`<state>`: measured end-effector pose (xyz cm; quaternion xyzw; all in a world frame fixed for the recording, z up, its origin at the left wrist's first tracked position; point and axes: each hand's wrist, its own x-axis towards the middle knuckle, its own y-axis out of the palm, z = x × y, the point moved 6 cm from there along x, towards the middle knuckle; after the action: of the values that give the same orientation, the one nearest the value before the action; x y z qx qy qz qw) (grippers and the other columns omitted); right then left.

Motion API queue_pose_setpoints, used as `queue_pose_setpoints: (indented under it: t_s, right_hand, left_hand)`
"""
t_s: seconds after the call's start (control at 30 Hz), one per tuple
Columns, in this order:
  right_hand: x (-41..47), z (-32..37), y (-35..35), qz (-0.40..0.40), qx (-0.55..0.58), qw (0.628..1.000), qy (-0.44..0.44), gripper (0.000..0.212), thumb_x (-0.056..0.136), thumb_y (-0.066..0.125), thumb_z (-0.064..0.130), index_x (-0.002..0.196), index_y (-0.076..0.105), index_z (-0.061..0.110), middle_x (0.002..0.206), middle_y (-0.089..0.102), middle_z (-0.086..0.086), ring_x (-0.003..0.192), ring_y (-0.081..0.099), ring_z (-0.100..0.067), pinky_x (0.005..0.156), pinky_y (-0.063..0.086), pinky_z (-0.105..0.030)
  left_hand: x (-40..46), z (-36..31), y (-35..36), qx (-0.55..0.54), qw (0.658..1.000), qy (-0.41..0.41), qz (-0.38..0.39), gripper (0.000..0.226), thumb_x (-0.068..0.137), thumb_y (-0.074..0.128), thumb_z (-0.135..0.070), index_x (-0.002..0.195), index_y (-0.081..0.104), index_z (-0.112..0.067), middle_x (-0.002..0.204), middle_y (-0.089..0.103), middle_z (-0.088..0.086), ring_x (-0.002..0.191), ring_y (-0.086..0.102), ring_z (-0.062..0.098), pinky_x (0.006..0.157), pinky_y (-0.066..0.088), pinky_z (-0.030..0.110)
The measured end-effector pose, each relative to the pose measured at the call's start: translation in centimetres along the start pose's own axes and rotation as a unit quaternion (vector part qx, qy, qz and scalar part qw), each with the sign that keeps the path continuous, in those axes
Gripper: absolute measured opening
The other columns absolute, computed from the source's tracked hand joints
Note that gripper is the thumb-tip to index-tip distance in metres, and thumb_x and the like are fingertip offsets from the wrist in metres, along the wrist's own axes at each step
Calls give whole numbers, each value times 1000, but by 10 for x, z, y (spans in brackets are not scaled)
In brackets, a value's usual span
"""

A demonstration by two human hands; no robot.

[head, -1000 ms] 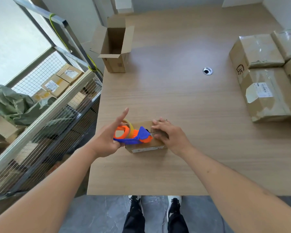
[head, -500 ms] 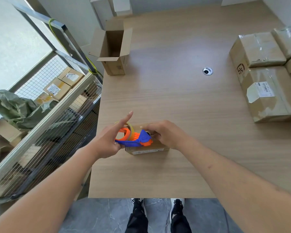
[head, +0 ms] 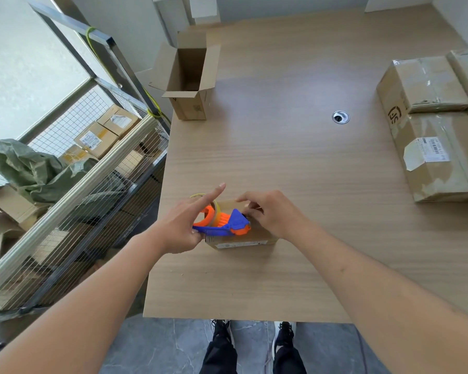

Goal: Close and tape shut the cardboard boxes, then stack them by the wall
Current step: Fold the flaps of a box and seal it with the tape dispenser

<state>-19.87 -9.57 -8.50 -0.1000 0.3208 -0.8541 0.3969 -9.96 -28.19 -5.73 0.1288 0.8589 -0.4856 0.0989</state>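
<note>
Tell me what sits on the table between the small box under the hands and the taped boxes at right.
Nothing visible: between the small box and the taped boxes lies only bare table.

There is just one view, from a camera on the person's head. It looks forward and down over the table. Both arms reach out from the bottom edge. The near table edge sits low, with the person's shoes on the floor underneath. A metal rack stands on the left.
</note>
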Motion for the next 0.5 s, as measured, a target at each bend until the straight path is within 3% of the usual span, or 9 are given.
queue_pose_setpoints:
  t_s: [0.1, 0.17, 0.3, 0.43, 0.5]
  right_hand:
    - [-4, -1, -1, -17, 16, 999, 21, 16, 90, 68, 9, 94, 63, 25, 87, 71, 7, 85, 66, -14, 80, 55, -40]
    - [-6, -1, -1, -21, 21, 999, 33, 21, 89, 65, 4, 88, 61, 24, 86, 70, 6, 86, 66, -14, 80, 54, -42]
    - [-8, -1, -3, -48, 51, 996, 46, 20, 87, 63, 1, 87, 61, 21, 84, 71, 3, 86, 68, -16, 80, 55, -40]
    - [-17, -5, -10, -87, 66, 992, 56, 21, 86, 67, 0, 81, 61, 20, 77, 72, 9, 77, 69, -6, 77, 56, -36]
    - [-28, -14, -20, -111, 70, 988, 81, 23, 85, 68, -2, 77, 60, 18, 72, 70, 12, 74, 68, -3, 76, 55, -34]
  left_hand:
    - [2, -16, 5, 112, 993, 24, -28, 104, 81, 68, -61, 157, -3, -54, 102, 48, -12, 92, 51, 20, 89, 46, 42]
    - [2, -22, 9, 141, 987, 8, -77, 100, 80, 59, -79, 156, -1, -57, 98, 45, -12, 89, 50, 19, 86, 46, 42]
    - [0, -17, 18, 122, 986, -6, -117, 97, 82, 61, -74, 157, 2, -56, 99, 49, -13, 96, 54, 17, 91, 43, 38]
    - [-1, -16, 17, 137, 982, -3, -131, 95, 84, 63, -68, 158, 5, -54, 101, 50, -17, 104, 55, 10, 119, 25, 43]
    - [0, -18, 17, 146, 981, -7, -128, 94, 85, 62, -67, 158, 4, -54, 100, 49, -17, 104, 55, 8, 123, 17, 48]
